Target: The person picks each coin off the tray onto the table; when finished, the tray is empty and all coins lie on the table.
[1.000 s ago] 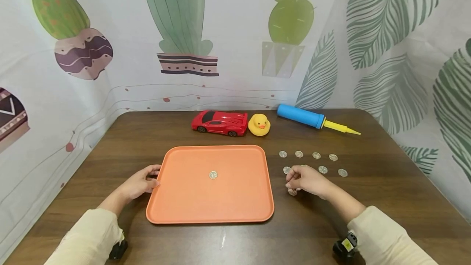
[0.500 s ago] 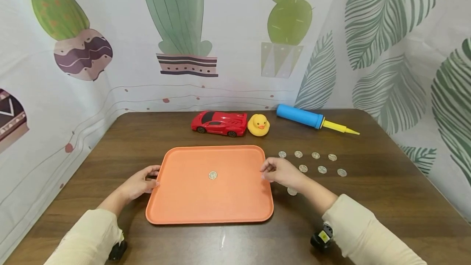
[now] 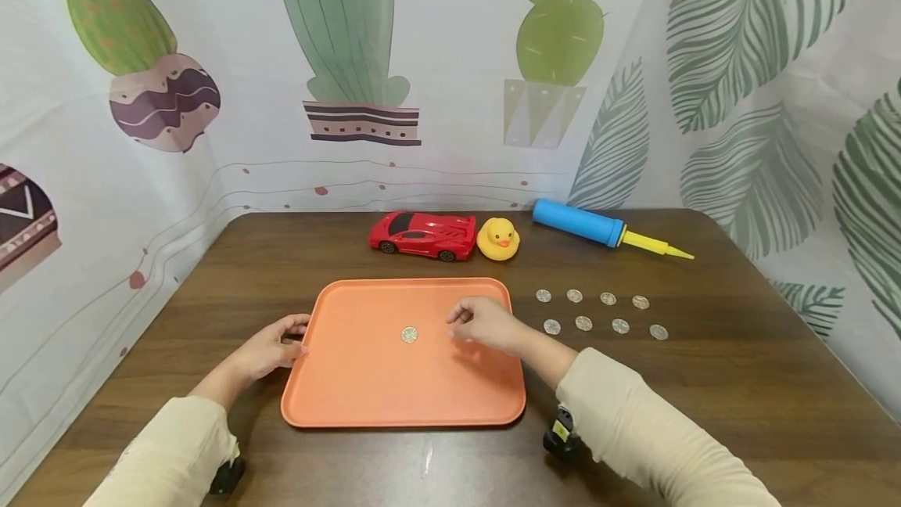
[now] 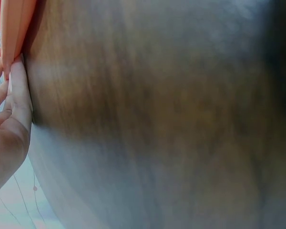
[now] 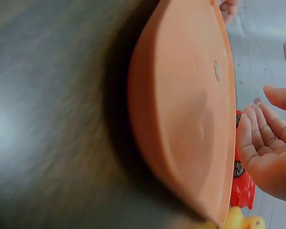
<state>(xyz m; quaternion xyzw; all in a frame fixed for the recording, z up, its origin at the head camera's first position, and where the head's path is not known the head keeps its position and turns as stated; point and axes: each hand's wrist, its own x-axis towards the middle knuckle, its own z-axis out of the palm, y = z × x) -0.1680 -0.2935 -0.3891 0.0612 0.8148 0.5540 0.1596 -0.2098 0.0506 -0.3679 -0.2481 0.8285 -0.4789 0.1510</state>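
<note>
An orange tray lies on the brown table, with one silvery coin near its middle. At the tray's left rim, my left hand grips the edge; the left wrist view has the rim between thumb and fingers. Above the tray's right half hovers my right hand, to the right of the coin. Its fingers are loosely bent and the thumb stands apart from them. No object shows in that palm in the right wrist view. Right of the tray, several coins lie in two rows.
Along the back edge sit a red toy car, a yellow rubber duck and a blue balloon pump with a yellow nozzle. A cloth printed with cacti and leaves hangs behind the table.
My right hand has moved left from the coins to over the tray. A coin seen below the two rows is now out of sight by the right sleeve. My left hand stays on the rim.
</note>
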